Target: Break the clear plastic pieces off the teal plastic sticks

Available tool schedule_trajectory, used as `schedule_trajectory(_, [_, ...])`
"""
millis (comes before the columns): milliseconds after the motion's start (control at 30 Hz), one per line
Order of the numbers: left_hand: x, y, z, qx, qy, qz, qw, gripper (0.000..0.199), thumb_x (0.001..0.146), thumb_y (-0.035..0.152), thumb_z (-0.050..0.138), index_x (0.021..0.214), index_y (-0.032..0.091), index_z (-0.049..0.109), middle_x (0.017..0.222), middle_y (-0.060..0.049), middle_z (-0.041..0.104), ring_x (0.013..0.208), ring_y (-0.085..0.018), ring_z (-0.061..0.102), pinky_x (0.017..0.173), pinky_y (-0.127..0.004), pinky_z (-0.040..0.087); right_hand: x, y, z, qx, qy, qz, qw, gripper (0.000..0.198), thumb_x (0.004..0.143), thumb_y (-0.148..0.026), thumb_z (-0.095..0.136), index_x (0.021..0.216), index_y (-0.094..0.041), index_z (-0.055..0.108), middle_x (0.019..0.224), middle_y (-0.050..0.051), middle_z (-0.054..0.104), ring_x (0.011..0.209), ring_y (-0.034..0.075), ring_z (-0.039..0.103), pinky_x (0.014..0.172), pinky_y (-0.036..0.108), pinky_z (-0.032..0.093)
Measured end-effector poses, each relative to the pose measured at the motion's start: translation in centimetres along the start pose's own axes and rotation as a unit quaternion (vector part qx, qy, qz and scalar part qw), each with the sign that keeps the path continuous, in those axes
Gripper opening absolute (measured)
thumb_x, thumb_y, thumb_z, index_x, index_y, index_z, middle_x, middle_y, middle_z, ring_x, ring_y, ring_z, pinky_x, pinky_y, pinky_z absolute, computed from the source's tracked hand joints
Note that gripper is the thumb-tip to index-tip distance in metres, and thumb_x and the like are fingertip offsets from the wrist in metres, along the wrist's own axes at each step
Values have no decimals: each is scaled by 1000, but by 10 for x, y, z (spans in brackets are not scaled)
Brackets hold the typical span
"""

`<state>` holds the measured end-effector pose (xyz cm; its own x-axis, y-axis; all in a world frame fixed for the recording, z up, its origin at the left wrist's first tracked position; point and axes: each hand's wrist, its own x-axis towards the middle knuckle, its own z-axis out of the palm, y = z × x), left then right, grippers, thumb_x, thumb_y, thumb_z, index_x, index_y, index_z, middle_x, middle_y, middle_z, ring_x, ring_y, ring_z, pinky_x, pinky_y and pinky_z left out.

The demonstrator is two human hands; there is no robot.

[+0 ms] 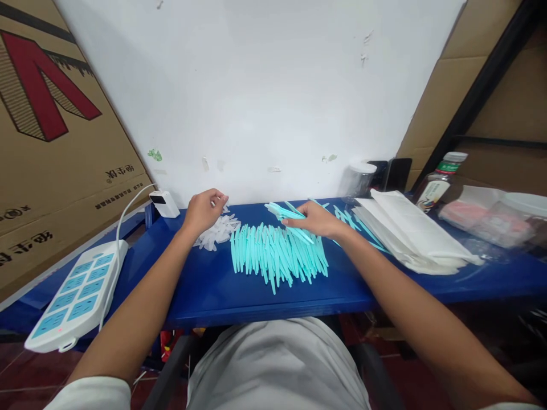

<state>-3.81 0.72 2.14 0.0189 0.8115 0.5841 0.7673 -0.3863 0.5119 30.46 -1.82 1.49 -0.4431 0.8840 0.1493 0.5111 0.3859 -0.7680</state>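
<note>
The right hand (316, 219) is closed around a small bundle of slim, turquoise, tapered plastic-looking sticks (277, 211), its thumb and fingers gripping them from the right. The left hand (205, 209) is curled, thumb and forefinger brought close together at the tips; whether a small piece is pinched between them, I cannot tell. It hovers over, or just touches, a loose heap of small, translucent whitish flat pieces (217, 232).

Below the right hand lies a broad row of similar turquoise sticks (273, 256), packed side by side and overlapping, most pointing toward the person. The whitish heap sits just beside the row's left end. A few more scattered turquoise sticks (354, 222) lie behind and to the right of the right hand, near a stack of white, flat, paper-like sheets or bags (416, 233).

All this rests on a glossy blue worktop (205, 296). Toward its back right stand a clear jar with a white lid (359, 181) and a bottle with a white cap and green neck band (440, 179). On the left are a white block-shaped charger with a dark panel (164, 204) and a white power strip with blue sockets (79, 296). A white wall (265, 102) rises behind.
</note>
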Motion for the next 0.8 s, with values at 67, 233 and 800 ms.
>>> schedule_trajectory(67, [-3,-1,-1,138,-22,36,990,28,94,47,60,90,22,71,75,-6,73,69,-24,64,63,-30,40,1,3,1,-27,16,28,999,70,76,-69,77,57,-24,27,56,-6,20,51,9,19,52,31,12])
schedule_trajectory(233, [-11,3,9,212,-84,51,972,29,99,45,56,96,22,73,81,-9,74,74,-29,66,66,-33,38,-1,0,11,-100,7,58,993,67,79,-56,79,55,-25,24,54,-6,20,50,9,19,52,33,12])
schedule_trajectory(800, [-11,5,4,352,-151,10,924,36,101,45,48,107,20,74,94,-14,76,90,-33,70,73,-37,49,-12,-20,14,-203,-31,109,973,54,98,-56,59,60,-17,61,60,7,62,45,14,46,52,32,29])
